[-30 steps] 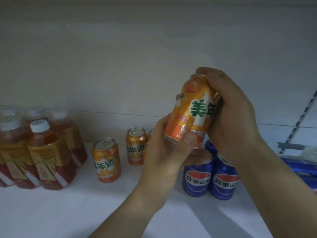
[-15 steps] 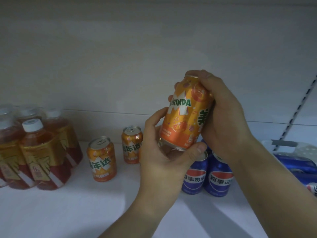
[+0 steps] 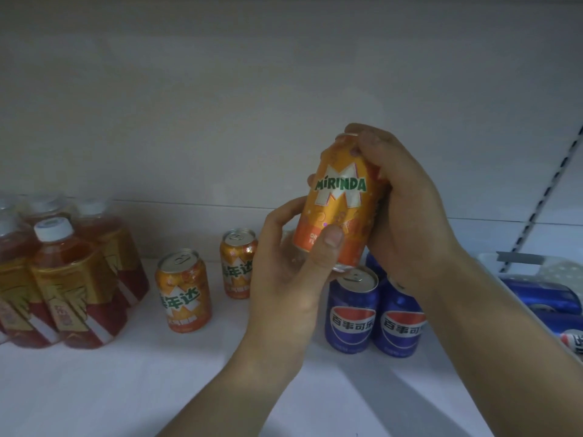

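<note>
A: Delta vs 1 s ago?
B: The orange can [image 3: 339, 212] has been rotated in the grip. The Chinese side faced the camera then; now the Latin side does. It is held at about the same height.

A: Grip?
B: Both hands are clamped on it. The left hand [image 3: 290, 279] cups the base with its thumb pressed on the lower front. The right hand [image 3: 403, 209] wraps the right side, with fingers curled over the top rim.

A: Can position?
B: In the air, near upright with a slight tilt, above the two Pepsi cans [image 3: 351, 313] and clear of the shelf [image 3: 126, 389].

A: Readable text?
B: "MIRINDA" in green across a big white M. The small print below it is half covered by the thumb. Two Mirinda cans [image 3: 184, 293] on the shelf show "年达" in green. The Pepsi cans read "百事可乐". The tea bottles [image 3: 72, 285] have gold labels, too blurred to read.

A: Surroundings?
B: The shelf is a white board with a pale back panel [image 3: 220, 105], dimly lit. The tea bottles stand at far left, the Mirinda cans left of centre and the Pepsi cans right of them. A slotted upright [image 3: 549, 197] runs along the right edge. Below it a pale bin [image 3: 536, 269] holds blue packs.
</note>
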Demonstrator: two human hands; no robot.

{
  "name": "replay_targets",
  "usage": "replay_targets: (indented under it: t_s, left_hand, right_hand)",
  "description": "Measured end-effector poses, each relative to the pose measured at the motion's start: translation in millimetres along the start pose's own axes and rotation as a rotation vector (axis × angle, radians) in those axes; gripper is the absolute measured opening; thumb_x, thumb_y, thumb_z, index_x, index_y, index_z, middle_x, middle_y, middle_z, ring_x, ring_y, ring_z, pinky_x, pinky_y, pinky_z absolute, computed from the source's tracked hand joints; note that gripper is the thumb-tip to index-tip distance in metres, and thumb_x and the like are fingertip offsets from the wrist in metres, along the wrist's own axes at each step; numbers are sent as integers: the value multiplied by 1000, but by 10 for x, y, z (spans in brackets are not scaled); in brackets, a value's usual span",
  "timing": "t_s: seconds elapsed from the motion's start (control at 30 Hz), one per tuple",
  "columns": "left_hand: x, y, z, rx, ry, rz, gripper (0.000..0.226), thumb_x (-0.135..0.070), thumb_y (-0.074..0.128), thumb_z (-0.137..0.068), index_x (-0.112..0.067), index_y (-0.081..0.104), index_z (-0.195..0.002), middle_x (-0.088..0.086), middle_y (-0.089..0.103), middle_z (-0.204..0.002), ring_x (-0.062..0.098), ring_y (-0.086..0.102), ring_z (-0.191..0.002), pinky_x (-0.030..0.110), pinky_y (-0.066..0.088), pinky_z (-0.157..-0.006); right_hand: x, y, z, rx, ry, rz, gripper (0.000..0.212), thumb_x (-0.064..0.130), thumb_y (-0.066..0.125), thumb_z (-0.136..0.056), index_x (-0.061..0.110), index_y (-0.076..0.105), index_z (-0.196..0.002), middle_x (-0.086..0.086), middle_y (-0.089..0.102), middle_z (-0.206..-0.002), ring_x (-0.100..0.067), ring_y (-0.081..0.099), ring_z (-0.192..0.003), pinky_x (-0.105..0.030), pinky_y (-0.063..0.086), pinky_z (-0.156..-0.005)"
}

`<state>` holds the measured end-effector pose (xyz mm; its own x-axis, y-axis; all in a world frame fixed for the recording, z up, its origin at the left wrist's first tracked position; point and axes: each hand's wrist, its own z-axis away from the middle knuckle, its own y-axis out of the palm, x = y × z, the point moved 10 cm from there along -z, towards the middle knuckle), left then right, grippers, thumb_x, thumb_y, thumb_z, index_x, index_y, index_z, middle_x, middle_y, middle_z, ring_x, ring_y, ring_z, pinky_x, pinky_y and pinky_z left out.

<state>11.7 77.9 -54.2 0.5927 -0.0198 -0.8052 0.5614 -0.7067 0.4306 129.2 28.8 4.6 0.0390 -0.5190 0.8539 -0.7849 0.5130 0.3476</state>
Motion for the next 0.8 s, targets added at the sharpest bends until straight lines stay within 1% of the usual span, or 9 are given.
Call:
replay_targets:
  t_s: [0.1,0.2,0.33,0.43,0.47,0.57,0.7,0.77,0.8]
  left_hand:
    - [-61,19,28,-30,59,-90,60,-34,79,-66,-32,55,-121,-14,74,-108,10,74,-98,20,58,-72]
    - [-78,-23,38,-56,114,-148,70,-35,88,-63,-32,54,-124,-13,71,-112,11,73,-102,20,58,-73]
    - [-47,-36,39,-66,67,-148,59,-35,83,-68,-34,56,-121,-18,72,-108,7,73,-99,20,58,-71]
    - [69,1,29,2,-60,71,49,-34,76,-81,-21,58,-125,-3,74,-116,22,73,-106,41,61,-85]
    - [103,17,33,16,-115,155,46,-33,75,-85,-17,59,-126,4,73,-119,28,72,-106,44,61,-85]
    - [213,81,60,91,-260,296,52,-39,62,-88,-11,60,-131,19,67,-128,42,69,-109,41,62,-84]
    - [353,158,160,179,-431,428,56,-51,51,-91,-10,67,-126,25,64,-131,40,72,-102,37,63,-83]
    - [374,144,162,211,-442,390,59,-54,51,-91,-9,67,-126,26,65,-129,39,73,-100,38,62,-83]
    - [355,163,78,207,-453,345,62,-55,53,-90,-5,70,-122,27,68,-123,38,74,-96,37,63,-79]
  right_hand:
    - [-36,12,-16,5,21,-1,47,33,64,-85,12,64,-127,-14,72,-123,-42,67,-118,-62,52,-103]
    - [-47,30,-20,27,22,20,45,36,63,-87,14,65,-126,-12,73,-122,-39,69,-117,-62,53,-102]
    - [-25,25,-18,30,6,49,40,36,64,-86,16,67,-121,-9,75,-118,-38,70,-114,-62,54,-101]
    - [8,22,-18,38,1,52,41,35,65,-85,14,67,-121,-8,75,-118,-39,70,-113,-60,56,-99]
    - [23,21,-18,42,-1,61,42,35,65,-84,15,67,-121,-9,75,-119,-39,71,-112,-58,57,-98]
    - [44,22,-20,59,6,52,41,35,65,-85,15,67,-121,-11,74,-118,-40,70,-113,-54,58,-97]
    - [40,13,-33,69,29,48,40,36,65,-85,15,69,-119,-17,72,-121,-43,69,-113,-53,59,-95]
    - [61,-9,-40,53,13,73,39,36,66,-84,16,70,-117,-17,73,-119,-42,71,-111,-55,59,-95]
    - [66,-22,-42,47,9,63,38,36,66,-84,16,70,-117,-17,73,-119,-42,70,-112,-55,58,-96]
